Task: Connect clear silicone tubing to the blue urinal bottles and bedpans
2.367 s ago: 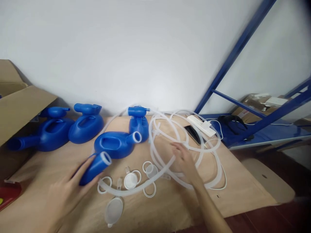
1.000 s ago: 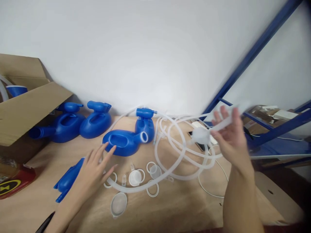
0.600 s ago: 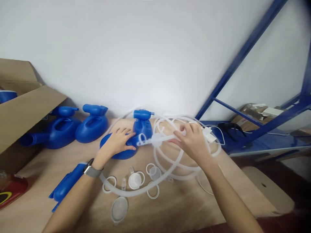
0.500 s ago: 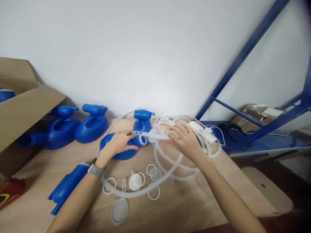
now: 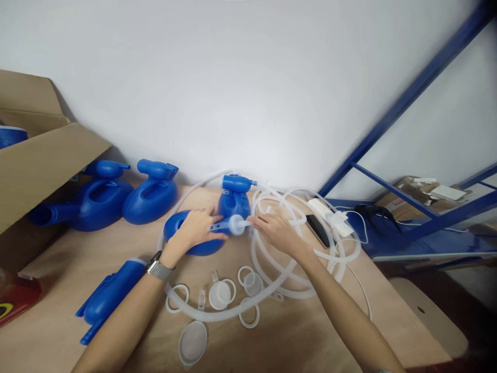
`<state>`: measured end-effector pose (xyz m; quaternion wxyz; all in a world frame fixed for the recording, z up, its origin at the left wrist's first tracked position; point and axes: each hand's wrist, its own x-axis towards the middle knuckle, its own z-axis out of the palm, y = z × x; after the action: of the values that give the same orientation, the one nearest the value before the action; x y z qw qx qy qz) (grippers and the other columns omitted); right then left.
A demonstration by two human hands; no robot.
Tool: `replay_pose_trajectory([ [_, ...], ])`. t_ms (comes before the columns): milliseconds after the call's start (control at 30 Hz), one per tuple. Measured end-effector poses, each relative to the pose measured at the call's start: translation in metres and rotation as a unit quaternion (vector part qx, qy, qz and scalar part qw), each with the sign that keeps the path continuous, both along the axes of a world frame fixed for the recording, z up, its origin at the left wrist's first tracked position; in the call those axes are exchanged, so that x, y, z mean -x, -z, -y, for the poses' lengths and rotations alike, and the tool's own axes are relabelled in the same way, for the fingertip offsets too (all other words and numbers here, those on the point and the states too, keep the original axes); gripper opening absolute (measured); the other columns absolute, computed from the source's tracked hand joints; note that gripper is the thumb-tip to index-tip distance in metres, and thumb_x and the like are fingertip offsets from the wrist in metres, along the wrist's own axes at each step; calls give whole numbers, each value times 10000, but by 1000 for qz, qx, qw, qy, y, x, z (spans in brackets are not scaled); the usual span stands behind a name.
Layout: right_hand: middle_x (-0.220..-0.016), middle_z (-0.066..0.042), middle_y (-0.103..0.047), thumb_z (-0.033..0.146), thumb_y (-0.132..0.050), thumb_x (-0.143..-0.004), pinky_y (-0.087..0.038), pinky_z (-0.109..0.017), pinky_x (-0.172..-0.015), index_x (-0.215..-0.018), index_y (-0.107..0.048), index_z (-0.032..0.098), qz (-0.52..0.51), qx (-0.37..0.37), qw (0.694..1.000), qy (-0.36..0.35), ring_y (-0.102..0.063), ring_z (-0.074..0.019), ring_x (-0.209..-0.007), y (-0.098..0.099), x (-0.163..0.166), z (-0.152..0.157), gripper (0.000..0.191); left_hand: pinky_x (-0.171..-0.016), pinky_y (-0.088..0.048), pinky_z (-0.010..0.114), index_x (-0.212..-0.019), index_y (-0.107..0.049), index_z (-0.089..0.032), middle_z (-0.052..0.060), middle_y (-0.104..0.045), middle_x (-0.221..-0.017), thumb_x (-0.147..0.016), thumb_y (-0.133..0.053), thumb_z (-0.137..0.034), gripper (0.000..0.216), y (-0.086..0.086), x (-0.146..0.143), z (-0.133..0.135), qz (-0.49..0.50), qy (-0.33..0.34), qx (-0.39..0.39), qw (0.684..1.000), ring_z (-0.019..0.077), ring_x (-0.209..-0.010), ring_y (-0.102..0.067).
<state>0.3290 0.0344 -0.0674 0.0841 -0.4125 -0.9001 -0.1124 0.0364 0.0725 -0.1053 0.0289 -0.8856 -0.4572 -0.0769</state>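
My left hand [image 5: 197, 230] lies closed over a blue plastic container [image 5: 194, 243] lying on the wooden table [image 5: 303, 331], pressing it down near its spout. My right hand [image 5: 274, 231] pinches the white end fitting [image 5: 235, 225] of a translucent hose [image 5: 295, 248], held right at the container's spout. The hose runs back into loose coils under my right wrist. A second blue container [image 5: 234, 199] stands just behind the spout. A watch sits on my left wrist.
Two more blue containers [image 5: 149, 194] stand at the wall, another [image 5: 111, 292] lies near my left forearm. White caps and rings [image 5: 221, 295] are scattered in front. An open cardboard box [image 5: 34, 171] sits left; a power strip [image 5: 326, 212], a phone and blue shelving [image 5: 407, 207] are right.
My right hand lifted a hose end from the coils and brought it left to the container's spout. My left hand let go of the lying blue container and moved onto this one.
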Motion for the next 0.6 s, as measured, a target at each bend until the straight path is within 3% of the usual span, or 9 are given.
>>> replay_pose_trajectory([
  [167, -1153, -125, -747, 242, -396, -1122, -471, -416, -932, -1303, -675, 168, 28, 29, 999, -20, -696, -274, -1053, -8, 8, -6, 341, -816, -519, 404, -1377, -698, -236, 165, -712, -1212, -868, -613, -807, 770, 1, 0, -1, 6, -2, 6, 1000, 360, -1008, -736],
  [233, -1191, -145, -752, 287, -350, -1135, -476, -436, -961, -1435, -593, 146, 40, 46, 998, -7, -705, -285, -1080, -13, 15, -4, 410, -811, -517, 402, -1344, -712, -218, 164, -741, -1158, -860, -604, -824, 784, 2, 0, -2, 8, 1, 9, 1000, 370, -1024, -735],
  [367, -1208, -185, -750, 657, -400, -1066, -526, -417, -843, -1640, -317, 98, 73, 81, 993, 47, -724, -336, -1068, -13, 41, -3, 805, -786, -511, 403, -1309, -725, -199, 168, -767, -1112, -872, -588, -824, 775, 2, 0, -3, 11, 6, 11, 1000, 372, -1003, -742],
  [433, -1188, -192, -751, 777, -422, -989, -530, -403, -764, -1605, -381, 92, 92, 84, 990, 68, -739, -355, -1010, -10, 55, -6, 922, -782, -509, 399, -1318, -720, -202, 165, -768, -1132, -885, -596, -803, 751, 1, 0, -3, 10, 9, 9, 1000, 367, -1006, -745],
  [533, -1138, -188, -750, 724, -400, -1027, -518, -375, -718, -1471, -526, 74, 108, 86, 988, 64, -753, -335, -954, -5, 65, -15, 797, -777, -506, 389, -1307, -725, -208, 162, -764, -1161, -885, -625, -777, 715, -1, 0, -2, 7, 13, 7, 1000, 355, -1001, -748],
  [600, -1180, -195, -729, 657, -376, -1069, -512, -356, -711, -1430, -543, 71, 116, 79, 990, 28, -749, -317, -988, 0, 63, -21, 708, -766, -503, 383, -1276, -734, -203, 160, -764, -1146, -872, -642, -775, 706, -1, -1, -1, 5, 13, 5, 1000, 351, -988, -749],
])
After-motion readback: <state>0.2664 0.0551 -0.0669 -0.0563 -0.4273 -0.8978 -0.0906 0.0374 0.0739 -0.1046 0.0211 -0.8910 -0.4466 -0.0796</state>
